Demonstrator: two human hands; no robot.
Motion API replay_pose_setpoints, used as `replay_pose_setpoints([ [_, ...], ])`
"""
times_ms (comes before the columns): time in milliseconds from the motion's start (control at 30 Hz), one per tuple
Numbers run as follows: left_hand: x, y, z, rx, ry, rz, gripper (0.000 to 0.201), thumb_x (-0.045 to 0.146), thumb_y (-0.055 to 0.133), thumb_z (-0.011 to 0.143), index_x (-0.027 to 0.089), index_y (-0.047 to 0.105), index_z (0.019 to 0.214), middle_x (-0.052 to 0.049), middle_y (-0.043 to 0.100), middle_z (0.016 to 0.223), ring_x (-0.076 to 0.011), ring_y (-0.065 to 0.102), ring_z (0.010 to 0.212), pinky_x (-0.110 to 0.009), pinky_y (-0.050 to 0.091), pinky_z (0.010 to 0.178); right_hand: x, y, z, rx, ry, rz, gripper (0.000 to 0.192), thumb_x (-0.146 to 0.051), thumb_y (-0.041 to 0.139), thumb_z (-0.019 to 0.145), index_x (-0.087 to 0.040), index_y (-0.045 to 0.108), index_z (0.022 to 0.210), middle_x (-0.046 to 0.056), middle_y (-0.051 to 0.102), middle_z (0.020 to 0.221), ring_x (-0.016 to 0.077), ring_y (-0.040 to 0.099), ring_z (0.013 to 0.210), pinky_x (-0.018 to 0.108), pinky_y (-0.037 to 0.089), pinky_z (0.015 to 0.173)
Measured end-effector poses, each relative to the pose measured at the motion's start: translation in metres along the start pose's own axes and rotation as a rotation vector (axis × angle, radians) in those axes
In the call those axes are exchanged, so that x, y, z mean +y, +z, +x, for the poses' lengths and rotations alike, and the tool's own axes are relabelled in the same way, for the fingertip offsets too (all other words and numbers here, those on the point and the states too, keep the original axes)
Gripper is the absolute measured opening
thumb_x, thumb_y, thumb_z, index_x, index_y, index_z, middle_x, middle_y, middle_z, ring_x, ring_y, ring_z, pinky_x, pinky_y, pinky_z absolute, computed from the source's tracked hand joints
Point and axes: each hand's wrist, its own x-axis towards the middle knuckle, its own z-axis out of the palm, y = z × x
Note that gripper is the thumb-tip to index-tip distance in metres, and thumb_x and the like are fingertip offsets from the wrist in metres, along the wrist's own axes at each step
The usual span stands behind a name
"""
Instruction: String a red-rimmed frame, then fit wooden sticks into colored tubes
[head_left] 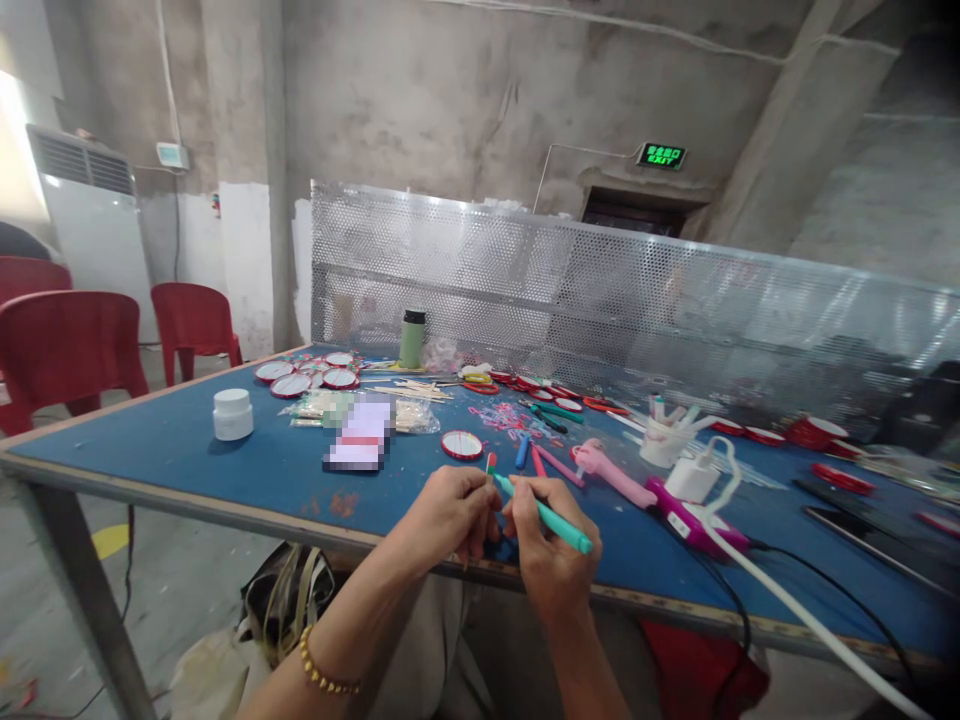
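Observation:
My right hand (pixel 553 545) grips a turquoise marker pen (pixel 564 527) like a writing tool, its tip pointing toward my left hand. My left hand (pixel 452 508) is closed in a pinch close to that tip, and a small red-tipped piece (pixel 491 463) sticks up from its fingers. The rest of that piece is hidden by the fingers. Just beyond both hands lie a round red-rimmed disc (pixel 462 445), a blue pen (pixel 523 452) and a pink pen (pixel 559 466).
On the blue table (pixel 285 500) are a phone (pixel 361 432), a white jar (pixel 233 414), a green bottle (pixel 412 340) and a cup of pens (pixel 664 440). A pink glue gun (pixel 611 472) and a purple power strip (pixel 694 518) with cables lie right. A perforated metal panel (pixel 487 290) stands behind.

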Motion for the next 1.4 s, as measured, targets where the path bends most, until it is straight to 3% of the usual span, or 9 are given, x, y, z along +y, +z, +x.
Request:
replay_pose_setpoints([
  [567, 0.002, 0.0, -0.0014, -0.009, 0.009, 0.001, 0.04, 0.051, 0.049, 0.088, 0.017, 0.054, 0.067, 0.003, 0.053, 0.049, -0.0096, 0.049, 0.036, -0.018, 0.037, 0.033, -0.004, -0.0003, 0.0008, -0.01, -0.028, -0.019, 0.022, -0.027, 0.055, 0.095, -0.018, 0.065, 0.078, -0.004, 0.061, 0.055, 0.0097, 0.056, 0.045, 0.02, 0.045, 0.049],
  [867, -0.0006, -0.0008, 0.001, -0.007, 0.001, -0.01, 0.031, 0.044, 0.049, 0.086, 0.017, 0.055, 0.072, 0.001, 0.06, 0.058, -0.0093, 0.051, 0.037, -0.017, 0.037, 0.033, -0.001, 0.0008, 0.0003, 0.016, -0.027, -0.011, 0.02, -0.026, 0.054, 0.095, -0.017, 0.065, 0.08, -0.002, 0.063, 0.059, 0.0106, 0.058, 0.048, 0.021, 0.047, 0.052],
  [1400, -0.0015, 0.0004, 0.0023, 0.003, 0.017, -0.007, 0.031, 0.041, 0.049, 0.087, 0.017, 0.054, 0.068, 0.002, 0.057, 0.053, -0.0088, 0.049, 0.035, -0.017, 0.037, 0.032, -0.002, 0.0, 0.001, 0.009, -0.059, -0.002, 0.022, -0.025, 0.053, 0.095, -0.018, 0.062, 0.076, -0.004, 0.058, 0.054, 0.0093, 0.054, 0.045, 0.02, 0.044, 0.049],
])
